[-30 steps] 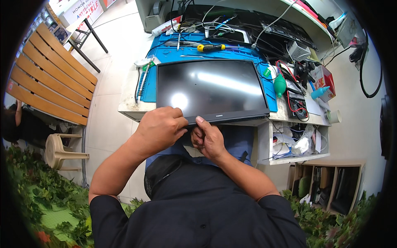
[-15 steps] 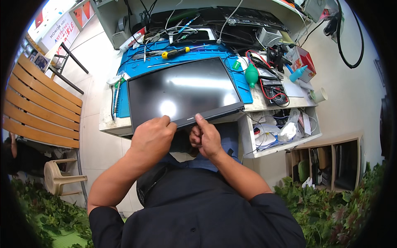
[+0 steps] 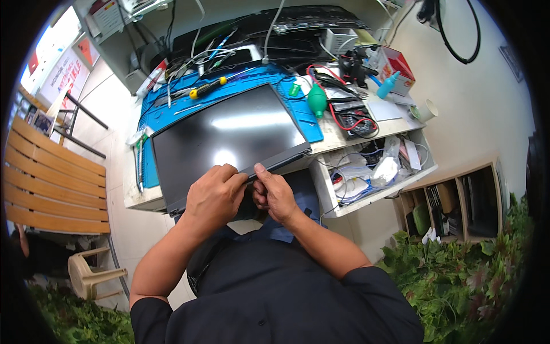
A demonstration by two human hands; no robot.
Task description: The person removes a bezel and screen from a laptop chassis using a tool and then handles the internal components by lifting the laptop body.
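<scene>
Resting on the table (image 3: 137,200), the screen (image 3: 229,135) is set at a slant over the blue mat (image 3: 148,171), its dark face turned up and its near edge brought out past the table's front, toward the body. That edge is pinched by the right hand (image 3: 277,198), the thumb laid on the lower bezel and the other fingers curled in beneath. The left hand (image 3: 215,192) is placed just beside it, its back turned up and its fingers bunched over the same edge; the tips are partly hidden, so whether the edge is pinched there too cannot be told. Two bright reflections are thrown across the panel, one a long band and one a round spot. Beyond the far edge a yellow-and-black screwdriver (image 3: 207,88) is laid on the mat. To the right a green bulb (image 3: 317,100) is stood near a meter (image 3: 352,121), around which red leads are looped. Farther right, a teal bottle (image 3: 388,85) is placed against a red box (image 3: 399,67), and a pale cup (image 3: 428,109) is seen near the table's end. Below, a drawer (image 3: 382,192) is left pulled out, filled with bags and cables.
</scene>
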